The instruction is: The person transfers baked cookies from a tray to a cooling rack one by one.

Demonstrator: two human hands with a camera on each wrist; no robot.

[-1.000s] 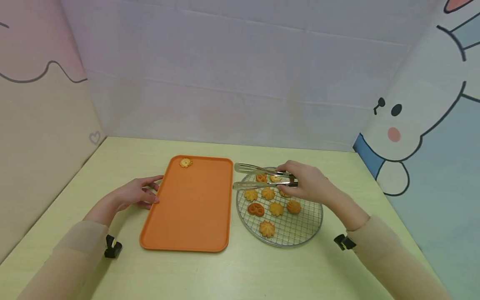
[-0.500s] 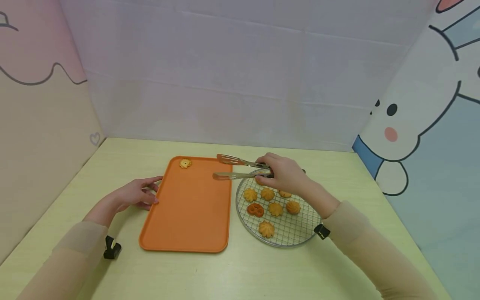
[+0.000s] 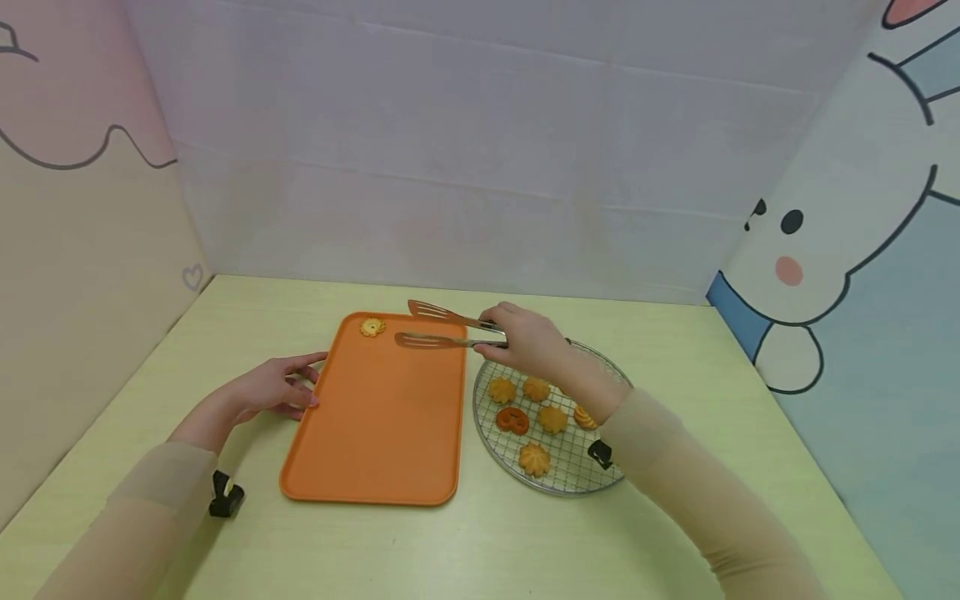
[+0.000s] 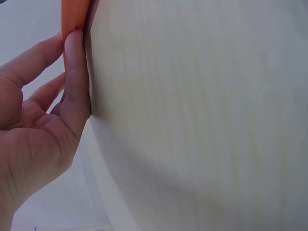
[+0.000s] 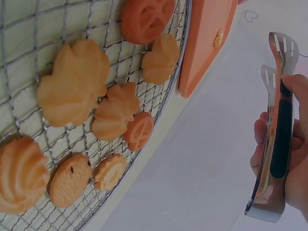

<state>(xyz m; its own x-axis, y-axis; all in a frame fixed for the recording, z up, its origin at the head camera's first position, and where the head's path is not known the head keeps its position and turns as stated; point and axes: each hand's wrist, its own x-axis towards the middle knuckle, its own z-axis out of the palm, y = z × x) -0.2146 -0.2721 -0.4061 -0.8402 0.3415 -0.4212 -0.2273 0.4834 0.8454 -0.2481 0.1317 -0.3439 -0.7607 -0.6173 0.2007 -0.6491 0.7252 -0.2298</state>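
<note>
My right hand point(image 3: 525, 337) holds metal serving tongs point(image 5: 280, 139) with dark grip pads, thumb on one arm and fingers on the other. In the head view the tongs' slotted ends are spread, with nothing visible between them, above the upper right of an orange tray point(image 3: 382, 417). A small ring-shaped cookie point(image 3: 372, 327) lies near the tray's far left corner. At the tray's left edge my left hand point(image 3: 273, 387) rests with thumb and fingertips touching the rim. To the right stands a round wire rack point(image 3: 592, 467) bearing several cookies point(image 5: 74, 84), partly hidden by my right forearm.
On the rack also lie pretzel-shaped cookies point(image 3: 512, 420). The pale wooden tabletop point(image 3: 360, 550) meets a back wall point(image 3: 450, 167) and patterned side walls, the right one with a cartoon rabbit point(image 3: 795, 267). A black clip point(image 3: 225, 497) is on each sleeve.
My right hand has carried the tongs left, from above the rack to over the tray's far right part. The left hand and the tray stay where they were.
</note>
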